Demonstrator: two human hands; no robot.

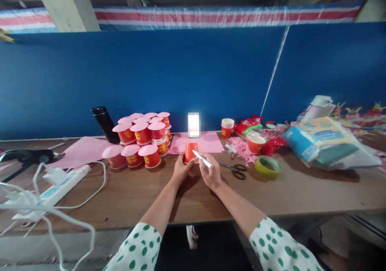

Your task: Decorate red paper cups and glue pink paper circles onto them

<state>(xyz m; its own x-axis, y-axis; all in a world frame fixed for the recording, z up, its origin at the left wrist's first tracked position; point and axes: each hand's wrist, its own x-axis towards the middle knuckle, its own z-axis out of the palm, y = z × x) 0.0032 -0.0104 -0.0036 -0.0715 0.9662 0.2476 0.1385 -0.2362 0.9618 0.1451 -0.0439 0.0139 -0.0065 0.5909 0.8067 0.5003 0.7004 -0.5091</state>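
Observation:
My left hand (182, 168) is closed around the side of a red paper cup (190, 151), which stands bottom up near the middle of the table. In my right hand (211, 173) is a white pen (202, 159), its tip pointing at the upper right side of the cup. Whether the tip touches the cup I cannot tell. Behind the cup lie pink paper sheets (211, 142). Scissors (235, 170) with black handles rest just right of my right hand.
Red cups topped with pink paper discs (140, 125) are stacked at left, by a black bottle (105, 124) and a power strip (57, 192). On the right are nested cups (227, 128), pink paper scraps (241, 148), yellow-green tape (268, 167) and a plastic package (325, 142). A blue partition (181, 74) stands behind.

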